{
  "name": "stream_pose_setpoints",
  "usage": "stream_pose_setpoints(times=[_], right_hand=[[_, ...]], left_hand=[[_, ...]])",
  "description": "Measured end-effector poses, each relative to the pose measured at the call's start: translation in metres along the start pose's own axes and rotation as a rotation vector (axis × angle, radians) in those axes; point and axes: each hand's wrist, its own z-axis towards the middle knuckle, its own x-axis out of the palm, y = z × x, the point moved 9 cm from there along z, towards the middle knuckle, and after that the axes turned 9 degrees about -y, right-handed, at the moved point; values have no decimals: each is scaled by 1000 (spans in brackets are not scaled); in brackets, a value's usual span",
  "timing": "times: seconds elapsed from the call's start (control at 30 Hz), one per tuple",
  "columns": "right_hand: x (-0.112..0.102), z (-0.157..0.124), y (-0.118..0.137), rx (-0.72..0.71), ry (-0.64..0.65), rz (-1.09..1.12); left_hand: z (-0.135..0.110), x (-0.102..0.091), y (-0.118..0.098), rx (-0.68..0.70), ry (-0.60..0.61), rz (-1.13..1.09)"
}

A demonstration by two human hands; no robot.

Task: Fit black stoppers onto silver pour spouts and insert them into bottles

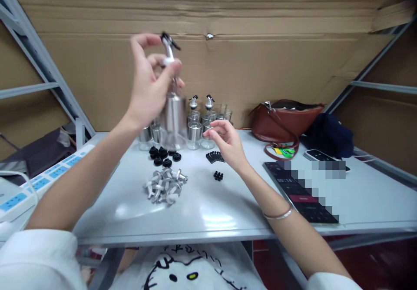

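Note:
My left hand (151, 75) grips an oil dispenser bottle (176, 116) by its spout and neck, holding it upright above the table. The bottle has a steel sleeve, a glass base and a silver spout with a black flip lid; motion blurs it slightly. My right hand (228, 144) hovers with loosely bent, parted fingers and nothing in them, in front of the standing glass bottles (194, 132). Below the hands lie black stoppers (163, 153), a pile of silver spouts (166, 185), black lids (213, 157) and small black caps (218, 176).
Cardboard (260, 64) walls the back. A brown handbag (283, 122), a dark cap (329, 135), a phone (321, 155) and a large black tablet-like screen (299, 194) lie on the right. Power strips (42, 183) run along the left edge.

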Motion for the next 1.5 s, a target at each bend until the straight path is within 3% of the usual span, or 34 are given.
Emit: stream_pose_setpoints(times=[0.1, 0.23, 0.37, 0.6, 0.9, 1.03, 1.17, 1.4, 1.5], right_hand=[[-5, -2, 9, -42, -73, 83], [-11, -14, 33, -227, -154, 145], [-8, -31, 58, -418, -133, 140], [8, -57, 95, -744, 11, 42], [17, -65, 92, -803, 27, -73], [16, -64, 87, -762, -14, -96], [17, -69, 91, -843, 35, -67], [17, -73, 101, -882, 56, -82], [17, -74, 102, -869, 51, -78]], left_hand=[[-55, 20, 1, -118, 106, -81], [-121, 39, 13, -369, 224, -237], [-154, 44, 20, -467, 246, -311], [-171, 43, 26, -240, 269, -307], [-179, 35, 29, -107, 270, -203], [-182, 35, 36, -148, 280, -175], [-192, 35, 50, -243, 291, -158], [-195, 29, 55, -181, 334, -20], [-196, 29, 58, -242, 330, -31]])
